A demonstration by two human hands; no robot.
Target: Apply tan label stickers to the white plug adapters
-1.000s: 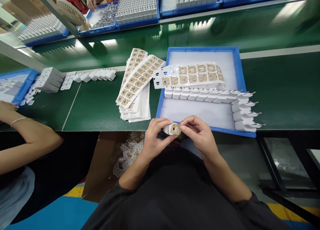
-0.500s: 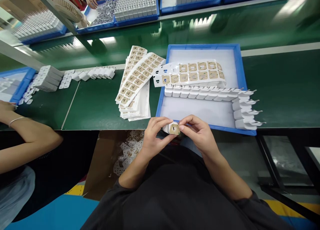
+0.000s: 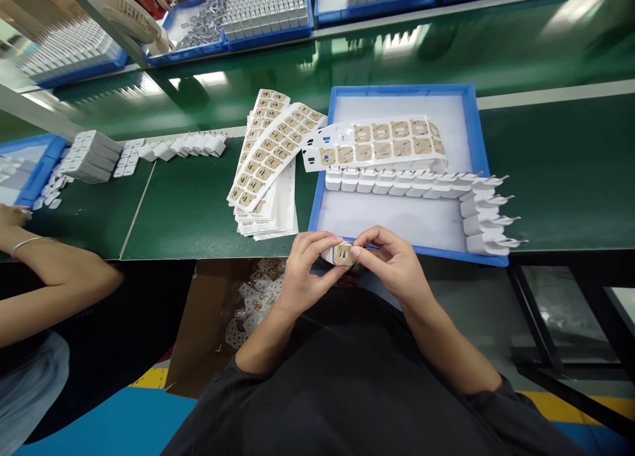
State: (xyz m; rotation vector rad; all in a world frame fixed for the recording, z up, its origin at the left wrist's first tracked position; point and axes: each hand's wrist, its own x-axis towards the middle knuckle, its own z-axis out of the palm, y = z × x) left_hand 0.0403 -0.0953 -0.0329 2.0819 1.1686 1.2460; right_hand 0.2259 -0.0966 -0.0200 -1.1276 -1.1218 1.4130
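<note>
Far to the left of the blue tray (image 3: pixel 473 132), a co-worker's arm (image 3: pixel 54 280) rests at the table edge, and a block of white parts (image 3: pixel 89 157) lies on the green mat behind it. Just beside the tray's left wall there is a pile of label sheets (image 3: pixel 268 171), fanned out, with most of their brown squares in place. Below this pile, under the table, a cardboard box (image 3: pixel 218 310) holds what look like used backing papers.

At the tray's near rim the left hand (image 3: pixel 305 274) is closed around a white charger (image 3: pixel 341 253), with the thumb under it and the fingers over it. The right hand (image 3: pixel 397 267) pinches the same charger from the other side, its thumb tip on the brown label (image 3: pixel 343 255) on the charger's face.

Inside the tray, one label sheet (image 3: pixel 381 143) has a few empty places at its left end and many labels unused. In front of it stands a row of chargers (image 3: pixel 397 182), which turns down along the tray's right wall. I judge the work is partly done: whether these chargers carry labels I cannot tell.
</note>
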